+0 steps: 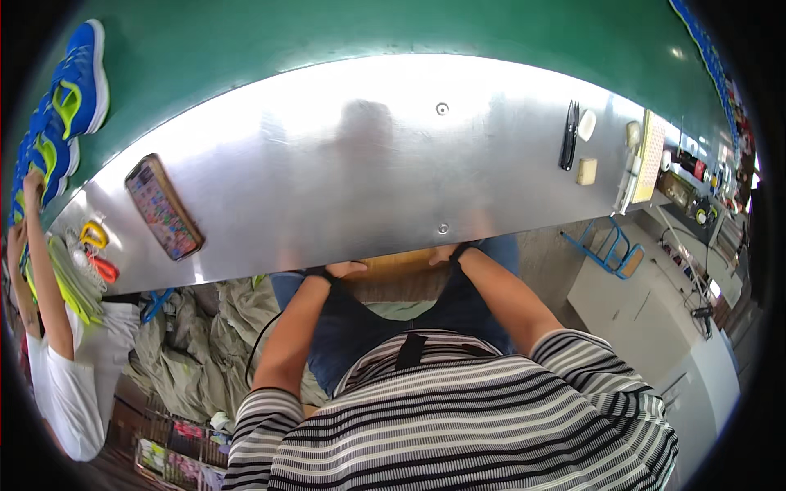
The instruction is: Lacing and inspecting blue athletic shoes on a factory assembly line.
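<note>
Now both hands sit low at the near edge of the steel table (344,188), mostly tucked beneath it. Only part of the left hand (344,268) shows, at the left end of a wooden board (397,263) that lies just under the table edge. The right hand (446,254) meets the board's right end, a dark band at each wrist. Whether the fingers are curled around the board or just resting on it, I cannot tell; the tabletop hides them. Below, blue jeans and a striped shirt fill the near view.

Up on the table, far left, lies a phone (164,207) in a patterned case. Far right rest black snips (568,135), a white oval piece (587,124) just beside them, and a small tan block (586,170) nearer. At the left edge, another person's arm (45,262) reaches up toward blue sports shoes (70,98) on the green belt (246,41).
</note>
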A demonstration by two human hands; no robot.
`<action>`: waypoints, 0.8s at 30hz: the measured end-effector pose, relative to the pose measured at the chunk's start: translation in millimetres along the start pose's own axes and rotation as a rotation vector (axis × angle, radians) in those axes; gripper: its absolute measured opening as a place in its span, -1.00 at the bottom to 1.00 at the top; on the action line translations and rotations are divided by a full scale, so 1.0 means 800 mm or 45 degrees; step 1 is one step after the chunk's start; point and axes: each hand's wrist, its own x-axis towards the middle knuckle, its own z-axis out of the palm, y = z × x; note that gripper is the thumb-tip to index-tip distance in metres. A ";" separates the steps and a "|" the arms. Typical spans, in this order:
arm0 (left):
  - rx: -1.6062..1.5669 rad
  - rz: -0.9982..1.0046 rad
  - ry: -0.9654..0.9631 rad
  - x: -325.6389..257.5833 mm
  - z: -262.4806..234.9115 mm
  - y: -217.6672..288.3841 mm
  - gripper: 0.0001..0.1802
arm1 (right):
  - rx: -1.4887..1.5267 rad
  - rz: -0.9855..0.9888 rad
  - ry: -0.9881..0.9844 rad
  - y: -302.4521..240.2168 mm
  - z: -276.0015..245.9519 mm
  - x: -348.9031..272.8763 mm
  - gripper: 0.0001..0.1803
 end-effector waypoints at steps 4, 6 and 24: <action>-0.092 0.080 -0.156 0.028 0.006 -0.004 -0.39 | 0.029 0.142 -0.096 0.042 0.019 0.004 -0.46; -0.120 0.057 -0.227 0.024 -0.005 -0.009 -0.39 | 0.041 0.145 -0.149 0.026 0.020 0.012 -0.45; 0.037 -0.044 -0.499 0.093 -0.101 -0.010 -0.41 | -0.119 0.074 -0.140 -0.012 -0.101 0.104 -0.42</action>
